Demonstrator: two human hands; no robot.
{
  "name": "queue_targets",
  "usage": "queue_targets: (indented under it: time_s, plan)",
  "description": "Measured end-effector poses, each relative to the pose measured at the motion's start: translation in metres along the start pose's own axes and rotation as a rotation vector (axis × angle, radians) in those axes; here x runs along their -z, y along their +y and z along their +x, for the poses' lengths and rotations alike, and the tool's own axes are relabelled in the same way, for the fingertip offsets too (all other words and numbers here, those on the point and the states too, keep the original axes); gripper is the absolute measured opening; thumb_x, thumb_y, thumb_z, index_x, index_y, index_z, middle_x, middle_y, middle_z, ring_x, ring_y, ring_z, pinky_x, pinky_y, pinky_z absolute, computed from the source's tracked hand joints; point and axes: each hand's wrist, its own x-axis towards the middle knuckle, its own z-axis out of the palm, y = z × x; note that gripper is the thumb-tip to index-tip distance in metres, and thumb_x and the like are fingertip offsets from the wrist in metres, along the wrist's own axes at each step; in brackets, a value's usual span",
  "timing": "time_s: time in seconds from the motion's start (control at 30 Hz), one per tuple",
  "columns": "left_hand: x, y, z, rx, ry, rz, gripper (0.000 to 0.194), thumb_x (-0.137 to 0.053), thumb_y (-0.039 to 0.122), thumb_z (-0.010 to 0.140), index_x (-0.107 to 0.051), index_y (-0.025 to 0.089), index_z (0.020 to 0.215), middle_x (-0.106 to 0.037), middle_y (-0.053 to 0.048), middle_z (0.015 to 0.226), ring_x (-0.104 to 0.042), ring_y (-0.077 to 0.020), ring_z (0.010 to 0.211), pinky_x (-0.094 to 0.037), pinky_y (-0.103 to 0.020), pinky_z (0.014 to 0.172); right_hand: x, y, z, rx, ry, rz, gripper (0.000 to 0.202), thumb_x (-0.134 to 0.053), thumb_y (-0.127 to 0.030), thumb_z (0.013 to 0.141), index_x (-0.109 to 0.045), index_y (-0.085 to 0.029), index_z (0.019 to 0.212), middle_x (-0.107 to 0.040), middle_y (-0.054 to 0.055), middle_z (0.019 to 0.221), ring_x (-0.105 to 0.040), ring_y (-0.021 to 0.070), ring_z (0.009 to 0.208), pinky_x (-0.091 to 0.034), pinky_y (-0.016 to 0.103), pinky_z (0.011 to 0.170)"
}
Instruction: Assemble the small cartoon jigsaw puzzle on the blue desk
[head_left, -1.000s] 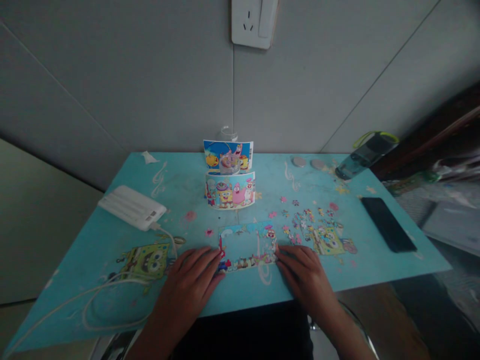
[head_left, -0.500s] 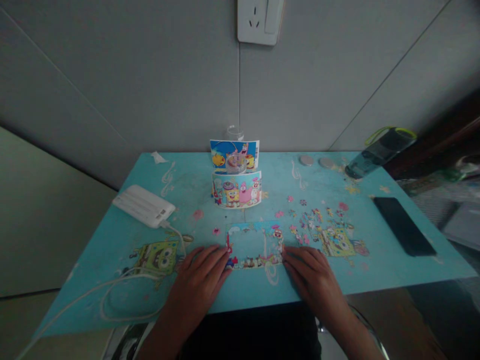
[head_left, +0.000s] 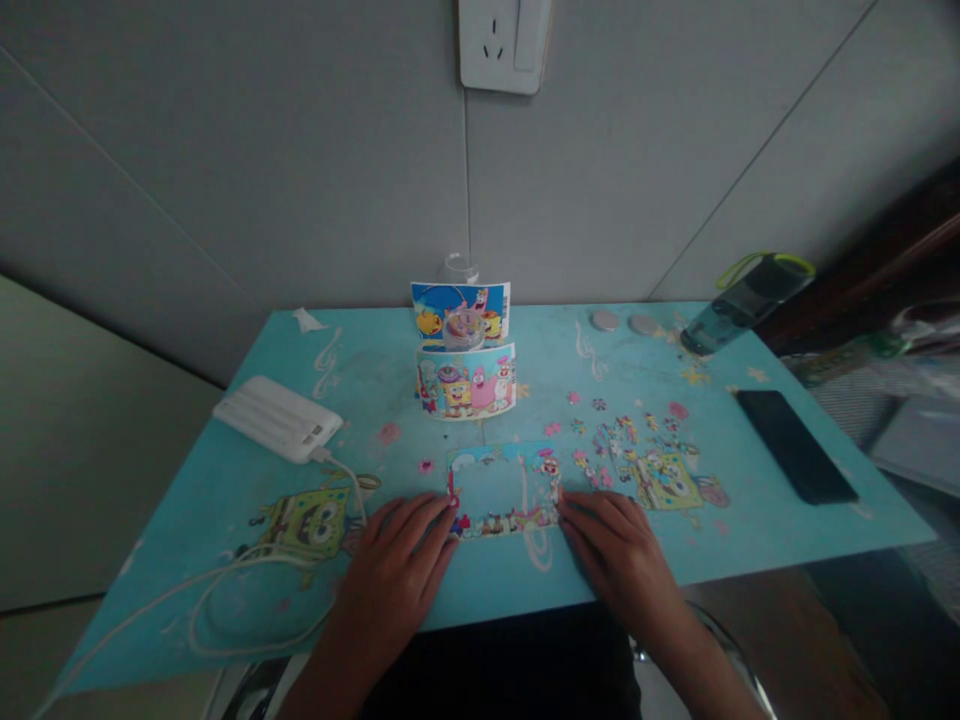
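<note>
A rectangular border of joined jigsaw puzzle pieces (head_left: 495, 525) lies flat on the turquoise table, its middle showing the tabletop. My left hand (head_left: 405, 550) rests at the border's left side, fingers stretched out and fingertips touching its lower left edge. At the right side, my right hand (head_left: 615, 540) lies with extended fingers, its tips against the border's right edge. Neither hand grips anything. Several loose puzzle pieces (head_left: 619, 438) are scattered to the right of the border. Behind it stands a curved cartoon picture card (head_left: 469, 385), with a second card (head_left: 427, 320) and a clear plastic container (head_left: 463, 330) further back.
A white power bank (head_left: 277, 418) with a cable lies at left. On the right are a black phone (head_left: 795, 445) and a tilted dark bottle (head_left: 746, 303). Two round discs (head_left: 604, 320) lie near the wall. The table (head_left: 352, 370) meets a grey wall.
The view has shifted slightly, so the table's things appear a little further left. Both hands stay at the border's sides, with no clear movement against it.
</note>
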Motion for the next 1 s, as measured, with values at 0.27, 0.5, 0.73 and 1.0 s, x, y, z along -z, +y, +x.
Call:
queue_targets:
  time_s: [0.27, 0.5, 0.73, 1.0]
  plan:
    - [-0.004, -0.001, -0.004, 0.008, 0.017, -0.005, 0.034, -0.059, 0.019, 0.099, -0.062, 0.018, 0.133, -0.067, -0.009, 0.131, -0.059, -0.0273, 0.12, -0.044, -0.048, 0.105, 0.002, -0.005, 0.0, -0.032, -0.006, 0.048, 0.031, -0.055, -0.021, 0.102, -0.065, -0.027, 0.13, -0.068, 0.007, 0.126, -0.061, 0.0261, 0.113, -0.051, 0.049, 0.098]
    - [-0.006, 0.0, -0.004, -0.008, 0.051, -0.009, 0.035, -0.06, 0.019, 0.098, -0.061, 0.016, 0.132, -0.067, -0.011, 0.13, -0.06, -0.0285, 0.119, -0.045, -0.05, 0.103, 0.01, 0.015, -0.01, -0.207, 0.21, 0.007, 0.021, -0.057, -0.021, 0.101, -0.071, -0.021, 0.115, -0.07, 0.009, 0.109, -0.062, 0.0254, 0.102, -0.051, 0.046, 0.095]
    - [-0.007, 0.0, -0.004, 0.0, 0.062, -0.013, 0.035, -0.06, 0.019, 0.097, -0.061, 0.017, 0.133, -0.068, -0.01, 0.13, -0.061, -0.0286, 0.119, -0.046, -0.05, 0.104, 0.007, 0.02, 0.0, -0.308, 0.182, -0.127, 0.025, -0.061, -0.031, 0.099, -0.073, -0.021, 0.119, -0.068, 0.01, 0.105, -0.061, 0.0279, 0.099, -0.051, 0.047, 0.092]
    - [-0.006, 0.002, -0.004, 0.006, 0.077, -0.019, 0.037, -0.059, 0.017, 0.098, -0.06, 0.017, 0.134, -0.068, -0.01, 0.131, -0.061, -0.028, 0.12, -0.045, -0.05, 0.105, 0.008, 0.015, 0.007, -0.339, 0.186, -0.101, 0.021, -0.06, -0.036, 0.099, -0.075, -0.024, 0.109, -0.071, 0.008, 0.102, -0.063, 0.0273, 0.096, -0.051, 0.046, 0.09]
